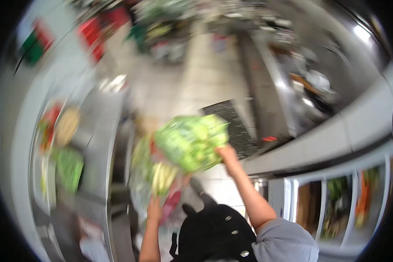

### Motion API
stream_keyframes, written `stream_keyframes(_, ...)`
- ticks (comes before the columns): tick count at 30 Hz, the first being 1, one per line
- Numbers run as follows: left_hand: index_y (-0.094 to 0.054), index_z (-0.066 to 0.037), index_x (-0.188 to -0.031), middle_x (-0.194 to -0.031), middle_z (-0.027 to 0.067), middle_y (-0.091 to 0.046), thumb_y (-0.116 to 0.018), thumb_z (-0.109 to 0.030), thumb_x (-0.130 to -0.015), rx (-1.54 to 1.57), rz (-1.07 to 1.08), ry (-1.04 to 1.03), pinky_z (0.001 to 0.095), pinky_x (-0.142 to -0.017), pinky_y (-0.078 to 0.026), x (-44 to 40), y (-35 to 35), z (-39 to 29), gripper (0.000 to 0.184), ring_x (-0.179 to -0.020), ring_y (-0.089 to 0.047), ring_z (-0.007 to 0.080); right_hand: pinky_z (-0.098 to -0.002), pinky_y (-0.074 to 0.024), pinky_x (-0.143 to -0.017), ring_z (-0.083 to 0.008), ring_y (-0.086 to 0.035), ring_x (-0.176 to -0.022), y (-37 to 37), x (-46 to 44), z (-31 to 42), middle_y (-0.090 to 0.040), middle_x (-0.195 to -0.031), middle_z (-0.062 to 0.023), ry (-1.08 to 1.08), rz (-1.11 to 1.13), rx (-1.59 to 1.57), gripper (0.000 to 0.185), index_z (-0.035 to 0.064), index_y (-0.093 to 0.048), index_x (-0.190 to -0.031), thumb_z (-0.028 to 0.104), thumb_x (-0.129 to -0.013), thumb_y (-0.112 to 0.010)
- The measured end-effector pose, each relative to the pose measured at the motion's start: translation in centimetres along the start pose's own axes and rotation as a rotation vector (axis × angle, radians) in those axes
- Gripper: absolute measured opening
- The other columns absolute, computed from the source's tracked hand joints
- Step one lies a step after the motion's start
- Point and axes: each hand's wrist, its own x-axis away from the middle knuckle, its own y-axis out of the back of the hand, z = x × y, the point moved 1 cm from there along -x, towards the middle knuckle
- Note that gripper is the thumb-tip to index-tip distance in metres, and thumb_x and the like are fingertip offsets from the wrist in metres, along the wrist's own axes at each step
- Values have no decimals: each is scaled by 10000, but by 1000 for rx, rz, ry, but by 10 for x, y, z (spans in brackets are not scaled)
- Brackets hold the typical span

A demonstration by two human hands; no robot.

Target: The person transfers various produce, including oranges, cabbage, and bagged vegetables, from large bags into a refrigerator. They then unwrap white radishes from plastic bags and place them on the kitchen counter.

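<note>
My right hand point(226, 153) is closed on the edge of a clear plastic bag of green leafy vegetables point(191, 142), held up in front of me. Lower down, my left hand point(154, 209) reaches forward to a bunch of pale, white-green stalks point(163, 175). Its fingers are blurred, so whether they grip the stalks or only touch them does not show. Around the stalks are clear plastic bags point(140, 192) and something pink point(172, 200). The leafy bag partly covers what lies behind it.
Along the left runs a metal counter point(96, 131) bearing a green bagged vegetable point(69, 168) and a round beige item point(68, 125). A dark mat point(233, 124) lies on the tiled floor. At right are a metal cooking counter point(288, 102) and shelves with vegetables point(336, 192).
</note>
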Motion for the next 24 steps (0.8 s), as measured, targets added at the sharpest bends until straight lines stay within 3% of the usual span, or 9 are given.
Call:
stream_keyframes(3,-457,-82,-1368,-1477,306,-247,-675,-223,-772,-33,45,-128,446,-1089,-334,-5,-25,-9,650,-1335,-312,462,-285,-485,-740,-103,-591,-875,77,77,37,-651,-998,-27,68,-25,-11,418,32,-612,-1129,350,-863,-664)
stream_keyframes(4,-518,-70,-1321,-1390,296,-414,-682,-299,-781,6,-93,-254,438,-1040,-393,-2,-30,-24,609,-1263,-438,436,-286,-484,-762,-106,-585,-908,100,103,41,-639,-1036,-29,94,-78,-141,454,35,-589,-1169,362,-864,-662)
stream_keyframes(7,-513,-59,-1317,-1382,290,-419,-674,-295,-789,-60,31,-409,442,-1032,-397,-19,-41,-93,600,-1251,-446,432,-328,-466,-856,-156,-560,-1053,184,194,80,-591,-1182,-51,121,-112,-309,616,60,-481,-1340,413,-862,-644)
stream_keyframes(8,-511,-55,-1316,-1379,288,-421,-671,-294,-792,-59,128,-448,444,-1029,-398,-47,-42,-83,597,-1246,-449,431,-350,-460,-885,-165,-560,-1066,133,205,98,-583,-1203,-64,140,-225,-292,640,49,-457,-1350,412,-859,-647)
stream_keyframes(10,-508,-48,-1313,-1374,284,-424,-665,-292,-797,-121,201,-493,447,-1024,-401,-55,-50,-118,592,-1238,-454,428,-343,-473,-900,-162,-576,-1065,186,250,98,-595,-1189,-85,252,-334,-321,622,13,-466,-1320,388,-858,-649)
stream_keyframes(15,-500,-29,-1306,-1360,275,-433,-651,-286,-810,-243,351,-534,454,-1011,-407,-70,-68,-167,578,-1217,-467,422,-324,-532,-823,-170,-625,-970,256,393,138,-634,-1060,-84,558,-683,-399,494,-18,-528,-1220,328,-881,-620)
stream_keyframes(19,-493,-14,-1301,-1350,267,-440,-639,-281,-821,-327,430,-516,459,-1001,-412,-70,-88,-194,568,-1200,-478,416,-394,-505,-947,-220,-581,-1124,304,500,204,-536,-1271,-138,862,-1111,-327,653,23,-395,-1357,417,-883,-608)
stream_keyframes(21,-490,-7,-1299,-1344,263,-443,-634,-278,-827,-359,458,-497,462,-996,-414,-66,-102,-205,563,-1192,-484,414,-351,-540,-846,-202,-612,-1030,335,539,244,-523,-1257,-110,1033,-1162,-286,631,70,-325,-1379,369,-898,-604)
stream_keyframes(24,-485,4,-1295,-1336,257,-448,-625,-274,-835,-383,496,-481,466,-988,-418,-61,-128,-219,556,-1179,-492,410,-419,-547,-835,-231,-588,-1089,383,576,300,-504,-1275,-122,1052,-1212,-143,634,85,-300,-1391,370,-911,-601)
